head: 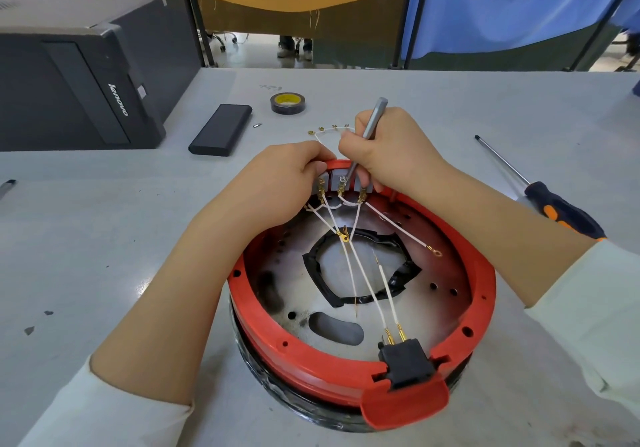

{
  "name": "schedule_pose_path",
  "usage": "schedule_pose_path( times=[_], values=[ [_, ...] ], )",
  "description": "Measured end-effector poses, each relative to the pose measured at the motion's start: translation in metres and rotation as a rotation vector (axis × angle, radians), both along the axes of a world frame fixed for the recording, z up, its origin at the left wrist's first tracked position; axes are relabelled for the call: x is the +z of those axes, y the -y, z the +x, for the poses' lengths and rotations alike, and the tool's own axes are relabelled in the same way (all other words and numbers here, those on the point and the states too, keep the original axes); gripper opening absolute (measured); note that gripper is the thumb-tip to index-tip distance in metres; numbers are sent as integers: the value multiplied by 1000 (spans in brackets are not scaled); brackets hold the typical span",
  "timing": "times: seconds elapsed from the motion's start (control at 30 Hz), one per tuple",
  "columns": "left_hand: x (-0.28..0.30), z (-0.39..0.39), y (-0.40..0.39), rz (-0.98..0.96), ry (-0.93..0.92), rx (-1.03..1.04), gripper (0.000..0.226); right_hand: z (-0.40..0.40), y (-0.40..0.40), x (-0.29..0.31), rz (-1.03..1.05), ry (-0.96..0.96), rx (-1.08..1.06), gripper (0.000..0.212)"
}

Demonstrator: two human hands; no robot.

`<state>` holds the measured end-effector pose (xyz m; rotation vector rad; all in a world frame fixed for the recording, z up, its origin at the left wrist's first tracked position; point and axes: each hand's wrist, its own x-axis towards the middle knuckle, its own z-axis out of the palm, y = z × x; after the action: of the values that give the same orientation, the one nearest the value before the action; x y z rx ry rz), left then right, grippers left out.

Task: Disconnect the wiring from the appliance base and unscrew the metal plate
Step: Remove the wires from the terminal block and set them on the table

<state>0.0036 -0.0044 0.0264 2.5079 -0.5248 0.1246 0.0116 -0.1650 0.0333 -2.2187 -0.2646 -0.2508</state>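
Note:
A round appliance base with a red rim (346,370) lies upside down on the table. Its metal plate (429,270) carries black tape around a central opening. White wires (360,259) with brass terminals run from a grey terminal block (341,185) at the far rim to a black plug socket (407,363) at the near rim. My left hand (277,183) grips the far rim beside the block. My right hand (388,148) holds a slim silver screwdriver (372,124), its tip down on the block's middle terminal.
A loose white wire with brass lugs (327,130) lies behind the base. A tape roll (288,102), a black case (221,130) and a small bit (257,125) sit farther back. A long screwdriver with a black-orange handle (554,204) lies right. A black computer tower (79,75) stands left.

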Motion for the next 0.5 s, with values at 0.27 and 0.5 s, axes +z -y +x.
schedule_pose_path(
  times=[0.27, 0.5],
  values=[
    [-1, 0, -1, -3, 3, -3, 27, -7, 1, -7, -28, 240, -65, 40],
    [-2, -1, -1, -21, -4, -22, 25, -21, -6, -3, -162, 402, 76, 42]
  ],
)
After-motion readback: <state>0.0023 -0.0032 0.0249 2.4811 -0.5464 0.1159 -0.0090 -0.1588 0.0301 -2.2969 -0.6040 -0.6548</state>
